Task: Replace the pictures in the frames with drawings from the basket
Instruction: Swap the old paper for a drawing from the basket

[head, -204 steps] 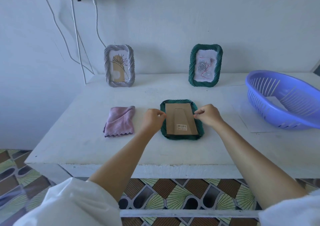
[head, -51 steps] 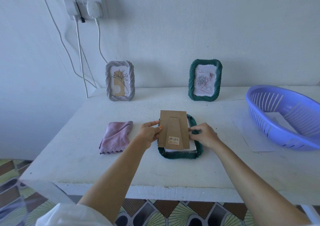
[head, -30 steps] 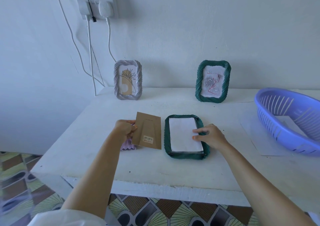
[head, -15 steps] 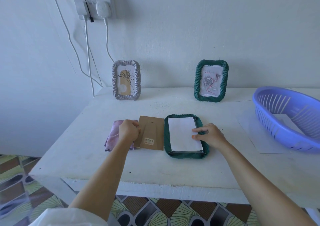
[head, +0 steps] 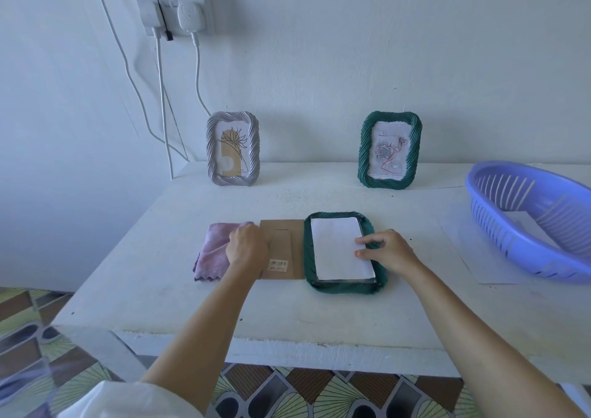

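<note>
**Green frame face down, backing off, white sheet bared**

At the middle of the white table [head: 319,315]: a green rope-edged frame [head: 345,288] lying flat, face down, back open. Inside it, a white sheet [head: 335,248] filling the opening, plain side up.

On the right edge of that sheet, the right hand [head: 388,249], reaching in over the frame's right rim; thumb and forefinger apart and fairly straight, tips laid on the paper, nothing clasped.

Touching the frame's left rim, flat on the table: the brown cardboard backing [head: 283,241], stand flap up, barcode sticker near its lower edge. Over its left edge, the left hand [head: 246,248], knuckles up, fingers curled down and tucked out of sight; pinching the board or merely resting on it, impossible to tell. Under that hand's outer side and just left of the board, a crumpled pink cloth [head: 211,254].

At the back, against the wall, two more frames upright and well apart: a grey frame [head: 254,148] with a line-drawn flower on tan, and a second green frame [head: 364,152] with a pencilled rose.

Far right, a purple slotted basket [head: 499,222], partly cut off by the picture's edge, with pale paper [head: 527,225] inside, standing on a loose white page [head: 460,241].

High on the wall to the left, a socket [head: 172,8] with plugs and white cables [head: 163,97] hanging down. Below the table's front edge, patterned floor tiles.
</note>
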Tool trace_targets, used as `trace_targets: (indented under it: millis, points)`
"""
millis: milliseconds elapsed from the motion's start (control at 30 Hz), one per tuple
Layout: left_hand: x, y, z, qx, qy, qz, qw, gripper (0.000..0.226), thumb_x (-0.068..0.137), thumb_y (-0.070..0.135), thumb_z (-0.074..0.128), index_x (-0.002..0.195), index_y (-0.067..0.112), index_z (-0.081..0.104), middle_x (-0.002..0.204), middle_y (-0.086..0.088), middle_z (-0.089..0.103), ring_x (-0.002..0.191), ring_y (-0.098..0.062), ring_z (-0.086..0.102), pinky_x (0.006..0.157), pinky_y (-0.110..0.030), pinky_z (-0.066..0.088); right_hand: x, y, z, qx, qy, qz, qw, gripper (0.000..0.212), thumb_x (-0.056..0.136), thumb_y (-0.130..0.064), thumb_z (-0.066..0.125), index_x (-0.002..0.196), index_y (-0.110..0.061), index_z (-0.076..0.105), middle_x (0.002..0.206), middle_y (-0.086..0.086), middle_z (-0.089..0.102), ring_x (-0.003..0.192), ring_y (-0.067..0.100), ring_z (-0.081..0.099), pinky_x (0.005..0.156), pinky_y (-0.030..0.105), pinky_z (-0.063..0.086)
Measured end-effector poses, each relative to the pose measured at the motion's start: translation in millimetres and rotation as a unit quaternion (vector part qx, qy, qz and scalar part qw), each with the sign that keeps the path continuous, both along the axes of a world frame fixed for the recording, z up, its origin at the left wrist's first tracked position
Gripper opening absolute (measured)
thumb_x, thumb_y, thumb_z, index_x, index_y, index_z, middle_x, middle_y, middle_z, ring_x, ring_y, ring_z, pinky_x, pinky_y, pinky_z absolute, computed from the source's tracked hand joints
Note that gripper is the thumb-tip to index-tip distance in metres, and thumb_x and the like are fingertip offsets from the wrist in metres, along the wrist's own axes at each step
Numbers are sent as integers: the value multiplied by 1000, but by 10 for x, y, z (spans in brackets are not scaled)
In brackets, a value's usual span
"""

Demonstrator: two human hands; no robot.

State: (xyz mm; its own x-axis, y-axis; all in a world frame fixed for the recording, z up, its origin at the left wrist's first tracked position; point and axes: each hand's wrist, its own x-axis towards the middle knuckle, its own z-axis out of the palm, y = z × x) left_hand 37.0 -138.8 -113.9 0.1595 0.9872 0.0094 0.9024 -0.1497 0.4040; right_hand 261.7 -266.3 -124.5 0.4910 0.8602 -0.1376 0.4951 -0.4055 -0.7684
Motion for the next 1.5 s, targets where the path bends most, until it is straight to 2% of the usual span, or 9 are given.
trace_targets:
  millis: [200,333,433,533,733,867,1100,1200,1500]
  points:
    - [250,-190,78,65,-114,-91,987,26,86,6,44,76,0,67,82,-12,59,78,-26,55,59,-37,46,-10,51,66,34,-53,-67,996,18,72,-32,76,89,-27,71,88,-1,58,91,19,54,84,33,38]
    - [533,-388,42,7,-81,-131,988,44,85,15,50,46,11,31,54,-6,34,65,-29,40,54,-37,37,-121,91,163,-7,-140,-84,987,18,75,-36,73,67,-22,64,72,-4,53,79,22,52,72,31,36]
    - [633,-428,-1,-23,-30,-120,992,36,91,30,52,62,8,52,96,-14,57,104,-31,49,82,-39,44,-167,107,144,-37,-178,-97,979,45,72,-37,73,47,-18,41,51,-1,42,67,28,48,62,31,28]
    - [670,-419,-6,-20,-29,-107,994,30,90,32,55,83,4,63,112,-12,54,110,-30,46,88,-36,43,-198,98,136,-43,-186,-96,977,53,71,-32,74,43,-17,31,45,-3,29,62,27,38,59,31,24]
    - [708,-440,-1,-33,-66,-79,994,48,85,21,63,47,12,33,78,-19,52,86,-30,56,73,-39,49,-212,109,117,-47,-160,-117,979,48,70,-29,75,44,-21,35,47,-9,32,67,27,41,71,30,28]
    - [728,-431,-35,-38,-110,-58,991,49,81,15,66,43,12,35,60,-4,39,53,-18,36,46,-24,30,-201,130,75,-30,-138,-140,980,41,68,-28,76,48,-21,41,50,-10,40,67,27,45,73,30,33]
    - [736,-498,0,-46,-189,-34,980,2,81,15,69,80,13,71,105,-6,65,81,-20,61,67,-27,49,-192,147,66,-18,-118,-154,981,19,70,-31,76,83,-19,71,91,-1,72,93,24,64,87,31,40]
    - [728,-496,1,-56,-222,-21,973,26,81,14,69,106,10,70,113,-7,65,95,-23,63,79,-30,53,-182,154,71,-28,-120,-151,981,19,71,-32,76,84,-19,71,90,-2,71,92,24,63,86,30,39]
    - [654,-405,128,-142,-338,8,930,19,81,10,69,99,6,68,99,-8,67,80,-18,58,74,-26,50,-185,127,130,-30,-170,-122,977,23,84,-20,59,77,-2,72,78,11,72,73,32,62,70,30,41]
